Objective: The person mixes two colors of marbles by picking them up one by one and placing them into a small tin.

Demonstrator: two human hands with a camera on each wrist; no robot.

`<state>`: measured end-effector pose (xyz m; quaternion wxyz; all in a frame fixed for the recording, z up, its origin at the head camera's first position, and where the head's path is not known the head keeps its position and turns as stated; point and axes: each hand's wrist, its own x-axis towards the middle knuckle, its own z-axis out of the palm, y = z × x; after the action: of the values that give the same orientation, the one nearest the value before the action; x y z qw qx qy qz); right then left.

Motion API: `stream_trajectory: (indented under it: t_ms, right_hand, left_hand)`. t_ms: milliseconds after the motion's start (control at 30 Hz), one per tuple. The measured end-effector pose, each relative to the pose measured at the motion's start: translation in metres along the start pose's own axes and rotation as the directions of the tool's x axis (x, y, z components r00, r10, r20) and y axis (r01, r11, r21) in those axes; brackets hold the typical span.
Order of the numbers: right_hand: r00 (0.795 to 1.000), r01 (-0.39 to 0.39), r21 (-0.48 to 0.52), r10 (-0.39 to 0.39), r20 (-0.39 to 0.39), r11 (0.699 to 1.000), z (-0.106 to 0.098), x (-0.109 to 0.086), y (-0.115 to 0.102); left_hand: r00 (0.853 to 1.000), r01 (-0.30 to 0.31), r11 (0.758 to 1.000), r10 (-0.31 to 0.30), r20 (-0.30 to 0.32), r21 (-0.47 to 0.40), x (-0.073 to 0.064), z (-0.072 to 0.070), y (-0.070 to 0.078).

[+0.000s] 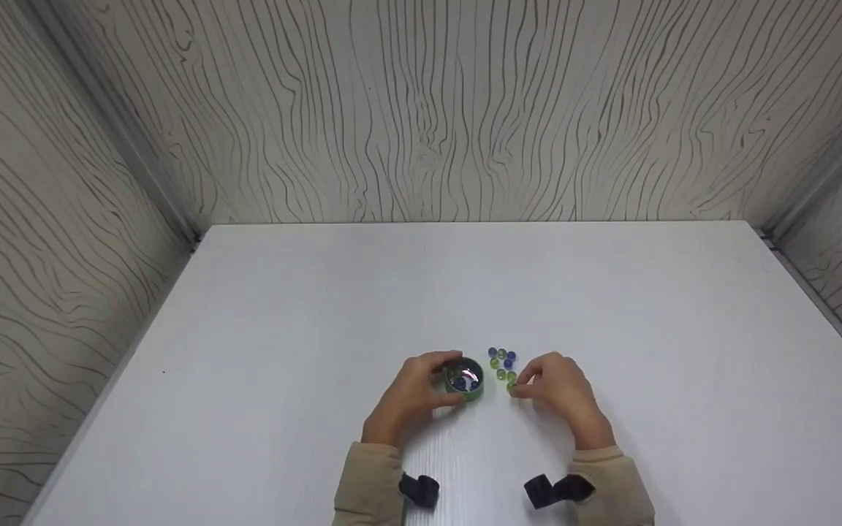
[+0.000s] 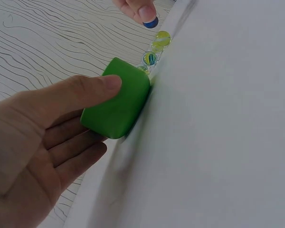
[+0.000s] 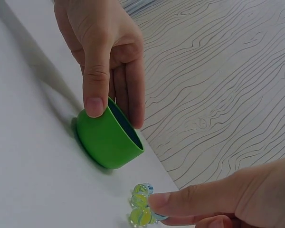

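A small round green cup (image 1: 474, 395) stands upright on the white table, a few blue marbles (image 1: 460, 383) visible inside it. My left hand (image 1: 415, 386) grips the cup from its left side, thumb on the near wall and fingers round the far side. To the right of the cup, several loose green and blue marbles (image 1: 501, 374) lie in a small cluster. My right hand (image 1: 557, 386) is at the near right end of that cluster. Its thumb and finger pinch a blue marble (image 2: 151, 23), seen best in the left wrist view.
The white tabletop (image 1: 304, 314) stretches away on all sides of the hands. Wood-grain patterned panels (image 1: 421, 109) close it off at the back and both sides. Each sleeve carries a dark wrist-worn device (image 1: 421, 491) near the front.
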<state>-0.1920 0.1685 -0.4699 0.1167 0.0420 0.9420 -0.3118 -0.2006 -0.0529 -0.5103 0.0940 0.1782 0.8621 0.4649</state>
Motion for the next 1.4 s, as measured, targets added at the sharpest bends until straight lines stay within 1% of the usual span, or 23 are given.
stream_trajectory:
  t_ms: [133,400,467,667,833,1067,1400]
  right_hand:
    - [1.0,0.001,0.002,-0.001,-0.009,1.0,0.0,0.0,-0.001]
    - [0.999,0.001,0.015,-0.001,-0.034,1.0,0.001,-0.002,-0.004]
    - [0.999,0.014,0.023,-0.013,-0.047,1.0,0.002,-0.002,-0.006]
    - [0.993,0.072,0.057,-0.066,-0.101,0.996,0.007,-0.003,-0.01]
    - [0.987,0.096,0.073,-0.086,-0.136,0.993,0.011,-0.002,-0.013]
    - [0.983,0.115,0.099,-0.099,-0.153,0.988,0.015,-0.003,-0.016]
    - [0.972,0.182,0.124,-0.159,-0.172,0.975,0.02,-0.004,-0.021]
  left_hand:
    - [1.0,0.02,1.0,-0.02,-0.002,-0.001,0.0,0.0,0.001]
    - [0.999,0.038,0.999,-0.038,0.002,-0.002,0.0,0.0,0.002]
    - [0.999,0.037,0.999,-0.037,0.002,-0.001,0.0,0.0,0.002]
    - [1.0,0.006,1.0,-0.006,0.009,-0.004,-0.001,0.0,-0.001]
    - [1.0,0.001,1.0,-0.001,0.011,-0.003,-0.001,0.0,-0.002]
    - [1.0,0.024,1.0,-0.025,0.004,0.008,0.0,0.001,-0.001]
    - [1.0,-0.002,1.0,0.002,0.005,0.001,0.0,0.0,0.0]
